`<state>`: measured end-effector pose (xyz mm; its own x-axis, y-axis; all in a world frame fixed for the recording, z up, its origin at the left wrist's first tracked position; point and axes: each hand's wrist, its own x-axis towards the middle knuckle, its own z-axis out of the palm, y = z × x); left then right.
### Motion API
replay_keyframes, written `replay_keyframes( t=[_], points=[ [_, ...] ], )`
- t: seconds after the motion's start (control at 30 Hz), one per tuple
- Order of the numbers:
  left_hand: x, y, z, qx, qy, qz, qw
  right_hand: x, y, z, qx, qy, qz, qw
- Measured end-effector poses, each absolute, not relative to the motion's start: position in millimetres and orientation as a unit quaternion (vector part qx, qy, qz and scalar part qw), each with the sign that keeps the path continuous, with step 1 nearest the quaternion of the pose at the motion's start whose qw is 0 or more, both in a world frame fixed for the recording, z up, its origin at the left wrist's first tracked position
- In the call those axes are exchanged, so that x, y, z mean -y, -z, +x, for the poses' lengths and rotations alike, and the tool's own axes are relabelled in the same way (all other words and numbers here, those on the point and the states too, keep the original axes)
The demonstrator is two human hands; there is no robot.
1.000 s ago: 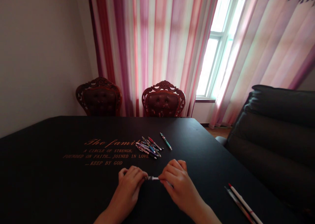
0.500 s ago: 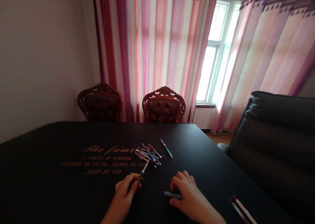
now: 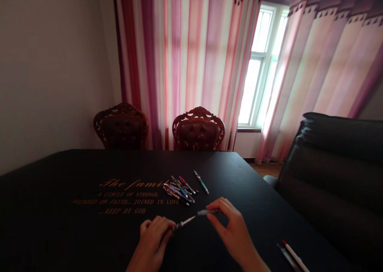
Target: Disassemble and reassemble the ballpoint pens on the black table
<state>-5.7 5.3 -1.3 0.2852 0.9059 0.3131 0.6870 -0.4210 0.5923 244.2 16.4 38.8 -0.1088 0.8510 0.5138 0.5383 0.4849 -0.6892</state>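
Observation:
My left hand (image 3: 154, 237) is closed round the rear part of a pen, whose thin pale refill (image 3: 188, 220) points up and to the right. Between thumb and fingertips, my right hand (image 3: 229, 220) pinches a greyish, see-through pen barrel (image 3: 206, 212) above the table. The refill's tip is close to the barrel's left end; whether they touch I cannot tell. Beyond both hands lies a loose pile of pens (image 3: 180, 190), several of them patterned. A teal pen (image 3: 201, 182) rests apart, to the right of the pile.
Gold lettering marks the dark table (image 3: 60, 176). Near its right front lie a white pen with a red end (image 3: 295, 255) and a darker pen (image 3: 286, 257). Two carved chairs (image 3: 199, 130) stand behind the table, and a black leather seat (image 3: 338, 176) is at right.
My right hand has lifted the pen barrel off the table and brought it towards the refill. My left hand has tilted the refill lower, towards the right.

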Motion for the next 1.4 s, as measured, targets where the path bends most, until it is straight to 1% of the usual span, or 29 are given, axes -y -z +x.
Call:
replay_keyframes(
  t=[0.1,0.53,0.87,1.2,1.4],
  points=[
    [-4,-1,-5,-0.503,-0.308,0.789,0.169,-14,-39,244,0.733,-0.158,-0.467,0.468],
    [-3,-2,-4,-0.498,-0.297,0.798,0.163,-12,-41,240,0.766,-0.131,-0.455,0.435],
    [0,-5,-2,-0.489,-0.288,0.808,0.158,-5,-37,225,0.757,-0.173,-0.466,0.424],
    [0,-5,0,-0.477,-0.279,0.815,0.173,-3,-35,220,0.736,-0.210,-0.472,0.439],
    [0,-5,-1,-0.472,-0.283,0.815,0.180,-5,-34,223,0.730,-0.236,-0.486,0.418]
  ],
)
